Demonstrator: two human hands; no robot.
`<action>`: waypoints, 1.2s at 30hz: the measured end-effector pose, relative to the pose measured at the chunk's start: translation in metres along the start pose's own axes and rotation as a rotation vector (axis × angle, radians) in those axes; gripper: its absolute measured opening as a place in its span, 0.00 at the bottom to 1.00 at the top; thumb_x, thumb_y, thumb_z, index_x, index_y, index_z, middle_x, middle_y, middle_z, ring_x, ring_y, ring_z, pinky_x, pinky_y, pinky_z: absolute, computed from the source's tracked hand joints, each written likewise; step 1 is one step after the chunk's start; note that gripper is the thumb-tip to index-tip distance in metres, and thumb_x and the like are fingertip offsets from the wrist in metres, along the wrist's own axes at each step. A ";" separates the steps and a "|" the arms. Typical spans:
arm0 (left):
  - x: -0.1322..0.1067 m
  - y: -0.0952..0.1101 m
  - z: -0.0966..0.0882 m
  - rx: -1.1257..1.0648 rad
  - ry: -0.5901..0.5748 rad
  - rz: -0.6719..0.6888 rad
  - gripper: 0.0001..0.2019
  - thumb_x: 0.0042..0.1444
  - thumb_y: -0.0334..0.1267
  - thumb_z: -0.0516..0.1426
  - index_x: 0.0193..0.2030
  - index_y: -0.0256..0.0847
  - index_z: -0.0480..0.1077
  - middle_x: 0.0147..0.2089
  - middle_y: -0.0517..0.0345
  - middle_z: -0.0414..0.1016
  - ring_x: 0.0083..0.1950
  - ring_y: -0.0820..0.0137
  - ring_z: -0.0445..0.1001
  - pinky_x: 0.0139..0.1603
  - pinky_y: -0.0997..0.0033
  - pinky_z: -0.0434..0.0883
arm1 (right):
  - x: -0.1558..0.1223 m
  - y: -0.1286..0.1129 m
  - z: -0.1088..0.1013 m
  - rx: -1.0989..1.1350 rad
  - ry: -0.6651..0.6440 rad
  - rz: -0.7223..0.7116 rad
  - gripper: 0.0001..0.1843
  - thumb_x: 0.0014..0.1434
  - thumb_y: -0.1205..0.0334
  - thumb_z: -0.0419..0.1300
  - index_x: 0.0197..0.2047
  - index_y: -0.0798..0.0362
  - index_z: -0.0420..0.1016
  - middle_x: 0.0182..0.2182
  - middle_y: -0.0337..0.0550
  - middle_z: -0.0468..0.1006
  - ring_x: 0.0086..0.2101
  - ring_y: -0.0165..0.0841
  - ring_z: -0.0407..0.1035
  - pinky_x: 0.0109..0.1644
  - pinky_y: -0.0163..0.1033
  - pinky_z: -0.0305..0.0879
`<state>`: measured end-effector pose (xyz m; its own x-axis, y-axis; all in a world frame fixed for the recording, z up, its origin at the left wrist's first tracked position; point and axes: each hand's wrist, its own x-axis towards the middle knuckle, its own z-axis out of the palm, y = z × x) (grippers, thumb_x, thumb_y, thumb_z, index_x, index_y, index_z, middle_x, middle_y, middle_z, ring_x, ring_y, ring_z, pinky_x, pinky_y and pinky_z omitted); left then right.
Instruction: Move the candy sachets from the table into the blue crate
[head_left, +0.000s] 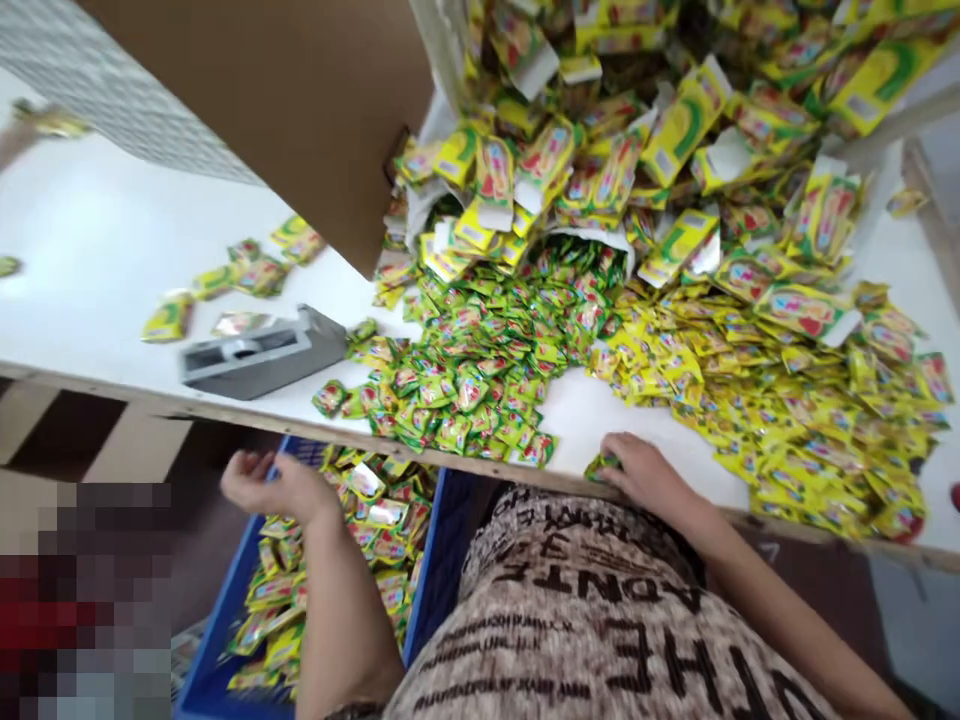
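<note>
My left hand (279,486) is over the rim of a blue crate (225,620), its fingers loosely curled and apart, with nothing visible in them. Inside the crate lie many yellow-and-green small boxes (390,545). At the table's front edge my right hand (649,478) has its fingers closed on a small green packet (602,466). Just beyond is a heap of green packets (480,350). Right of my right hand spreads a heap of yellow packets (795,420). Small yellow boxes (682,120), several with flaps open, are piled behind both heaps.
A grey tape dispenser (262,352) stands at the left on the white table (112,220), near a few loose yellow boxes (259,275). A large brown cardboard panel (322,110) rises behind it. At the lower left is a blurred, pixelated area.
</note>
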<state>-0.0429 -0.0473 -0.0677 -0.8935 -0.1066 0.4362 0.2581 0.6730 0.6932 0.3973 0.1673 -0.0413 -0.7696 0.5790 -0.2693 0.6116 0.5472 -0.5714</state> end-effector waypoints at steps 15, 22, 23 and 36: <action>-0.057 0.326 0.191 -0.189 -0.644 0.633 0.33 0.51 0.41 0.64 0.62 0.35 0.61 0.60 0.39 0.67 0.62 0.50 0.63 0.61 0.50 0.60 | -0.026 0.023 0.015 0.427 0.041 0.178 0.08 0.57 0.58 0.58 0.39 0.51 0.74 0.34 0.41 0.79 0.38 0.39 0.72 0.44 0.40 0.65; -0.072 0.314 0.173 -0.292 -0.630 0.791 0.16 0.57 0.26 0.52 0.50 0.36 0.73 0.46 0.47 0.74 0.51 0.60 0.70 0.55 0.58 0.65 | -0.030 0.023 0.008 0.551 0.117 0.225 0.10 0.56 0.55 0.61 0.40 0.49 0.77 0.37 0.41 0.80 0.40 0.40 0.73 0.48 0.41 0.66; -0.074 0.304 0.158 -0.343 -0.631 0.829 0.16 0.58 0.27 0.51 0.49 0.38 0.74 0.45 0.48 0.74 0.50 0.62 0.71 0.54 0.60 0.66 | -0.031 0.023 0.001 0.580 0.140 0.234 0.11 0.55 0.55 0.62 0.40 0.50 0.77 0.36 0.42 0.80 0.39 0.39 0.73 0.47 0.41 0.67; -0.202 0.254 0.025 -0.678 -1.617 0.415 0.20 0.55 0.40 0.62 0.55 0.40 0.73 0.39 0.51 0.78 0.38 0.71 0.74 0.41 0.75 0.70 | 0.026 0.009 -0.023 0.475 0.241 -0.204 0.20 0.49 0.39 0.66 0.33 0.47 0.82 0.40 0.46 0.81 0.43 0.44 0.76 0.46 0.43 0.74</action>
<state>0.1944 0.1637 0.0060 -0.0679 0.9975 -0.0211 0.2538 0.0377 0.9665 0.3875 0.2012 -0.0354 -0.7656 0.6423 0.0359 0.2627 0.3631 -0.8939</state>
